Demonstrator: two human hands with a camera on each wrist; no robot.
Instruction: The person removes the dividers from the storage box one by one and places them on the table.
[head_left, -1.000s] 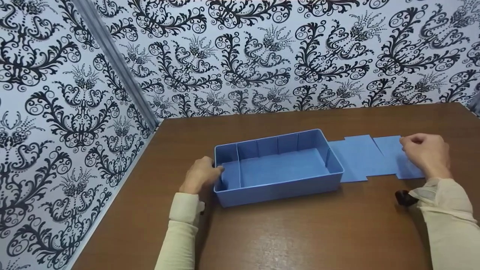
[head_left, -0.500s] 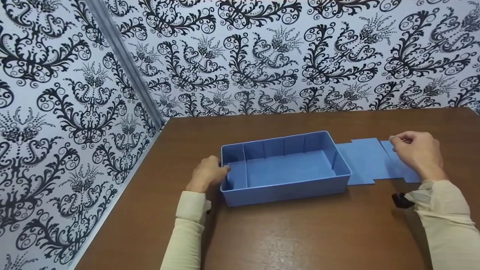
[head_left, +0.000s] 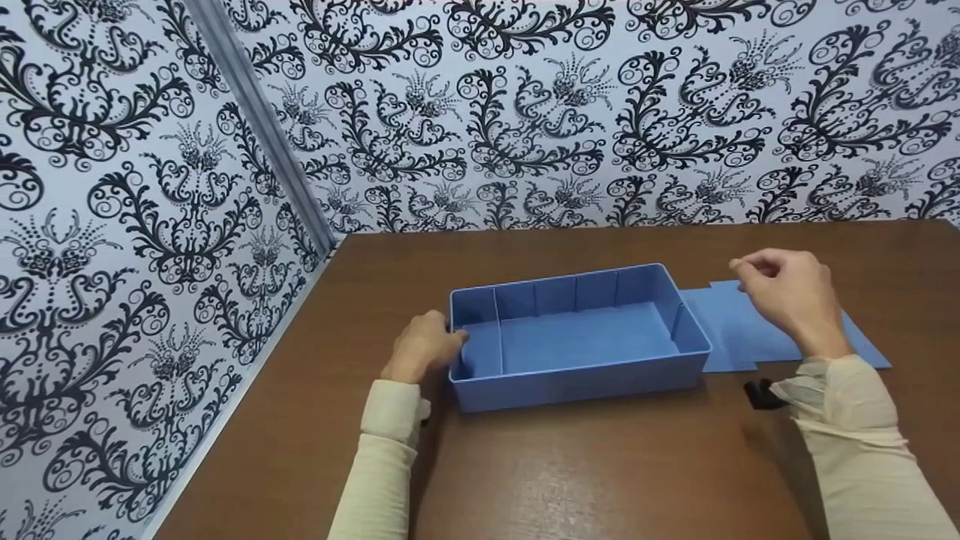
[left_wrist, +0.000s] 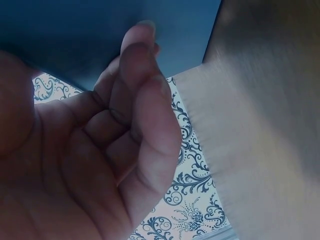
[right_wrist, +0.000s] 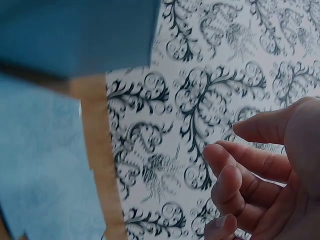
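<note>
A blue plastic storage bin point(head_left: 581, 386) stands upright on the table, with a thin divider point(head_left: 499, 334) across its left part. My left hand point(head_left: 424, 346) grips the bin's left wall, thumb over the rim and fingers outside. In the left wrist view its curled fingers point(left_wrist: 145, 65) press against the blue wall. Flat blue sheets point(head_left: 739, 337) lie overlapping to the right of the bin. My right hand point(head_left: 795, 296) hovers over them, fingers loosely bent. The right wrist view shows a gap between thumb and fingers point(right_wrist: 225, 165) and nothing held.
The brown wooden table point(head_left: 585, 465) extends in front of and behind the bin. Patterned wallpaper point(head_left: 540, 112) rises at its far edge and along the left side. A small black device point(head_left: 763, 394) sits at the right wrist.
My right hand has moved left over the flat sheets, toward the bin, uncovering the right end of the sheets. My left hand keeps its grip. The whole view has shifted slightly.
</note>
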